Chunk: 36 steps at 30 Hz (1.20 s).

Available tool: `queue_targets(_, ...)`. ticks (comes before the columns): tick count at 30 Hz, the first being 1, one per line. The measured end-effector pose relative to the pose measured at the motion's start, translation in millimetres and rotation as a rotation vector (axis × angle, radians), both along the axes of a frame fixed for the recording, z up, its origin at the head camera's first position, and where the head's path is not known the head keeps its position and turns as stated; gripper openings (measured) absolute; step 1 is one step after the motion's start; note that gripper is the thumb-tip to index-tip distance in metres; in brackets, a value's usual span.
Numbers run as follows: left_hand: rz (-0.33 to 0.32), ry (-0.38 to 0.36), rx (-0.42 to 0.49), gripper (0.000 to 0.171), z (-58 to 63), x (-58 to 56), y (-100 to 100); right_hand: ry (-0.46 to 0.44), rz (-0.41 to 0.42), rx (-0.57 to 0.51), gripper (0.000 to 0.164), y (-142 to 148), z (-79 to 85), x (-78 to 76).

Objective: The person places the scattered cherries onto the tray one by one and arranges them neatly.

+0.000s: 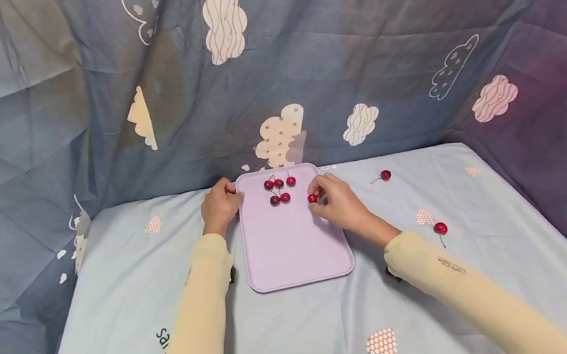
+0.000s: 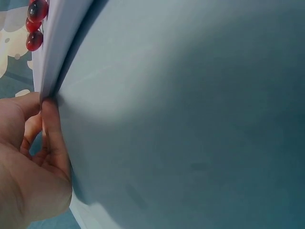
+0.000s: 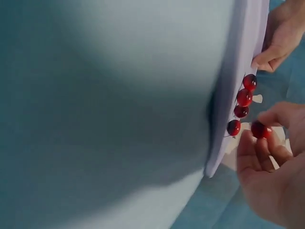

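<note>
A lilac tray (image 1: 295, 244) lies flat on the bed-like surface, with several dark red cherries (image 1: 275, 200) grouped near its far end. At the tray's far left corner my left hand (image 1: 220, 206) pinches the rim between thumb and fingers; the left wrist view shows this hand (image 2: 35, 162) at the edge. Over the tray's right side, my right hand (image 1: 339, 202) holds a single cherry (image 1: 312, 198) between thumb and fingertips. In the right wrist view that cherry (image 3: 259, 129) appears close to those in the tray.
Right of the tray, one stemmed cherry (image 1: 385, 175) lies toward the back and another (image 1: 440, 228) lies nearer, both on the pale blue patterned cloth (image 1: 311, 336). A dark cloud-print curtain (image 1: 330, 55) hangs right behind the tray.
</note>
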<state>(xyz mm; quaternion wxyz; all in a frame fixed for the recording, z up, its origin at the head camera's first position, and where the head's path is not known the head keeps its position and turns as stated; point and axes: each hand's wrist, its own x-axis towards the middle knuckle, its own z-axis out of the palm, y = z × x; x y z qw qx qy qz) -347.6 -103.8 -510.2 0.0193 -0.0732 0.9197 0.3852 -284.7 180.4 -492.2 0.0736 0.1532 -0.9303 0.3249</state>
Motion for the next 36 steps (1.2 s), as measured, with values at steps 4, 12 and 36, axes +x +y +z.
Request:
queue_targets(4,-0.001,0.010,-0.005,0.017,0.1,0.2,-0.1,-0.032,0.056,0.131,0.022,-10.9,3.2,-14.5)
queue_targets(12,0.009,0.018,-0.005,0.016,-1.2,-3.0,-0.3,-0.079,0.084,0.242,0.017,-24.1,5.8,-35.4)
queue_targets(36,0.007,0.029,-0.022,0.017,-1.9,-0.8,-1.0,-0.092,0.088,0.272,0.014,-33.5,9.5,-44.5)
